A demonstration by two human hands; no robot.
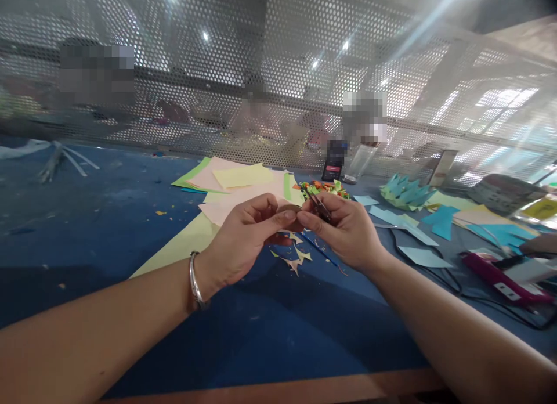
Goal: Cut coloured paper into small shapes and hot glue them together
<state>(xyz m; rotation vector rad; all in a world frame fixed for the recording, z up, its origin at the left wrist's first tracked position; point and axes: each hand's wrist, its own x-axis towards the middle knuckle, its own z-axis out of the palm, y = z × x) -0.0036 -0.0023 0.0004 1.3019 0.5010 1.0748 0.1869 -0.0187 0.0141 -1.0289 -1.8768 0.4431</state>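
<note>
L fingers [281,220] & R fingers [311,223] pinch brown piece [289,208] btwn tips, R also gripping dark tool [322,208].

Centre: left hand [237,238] ×1, right hand [350,230] ×1, brown piece [289,208] ×1, dark tool [320,207] ×1, blue stick [322,251] ×1 | right of centre: phone [333,162] ×1 | right: spiky teal paper piece [404,193] ×1, magenta power strip [483,270] ×1
</note>
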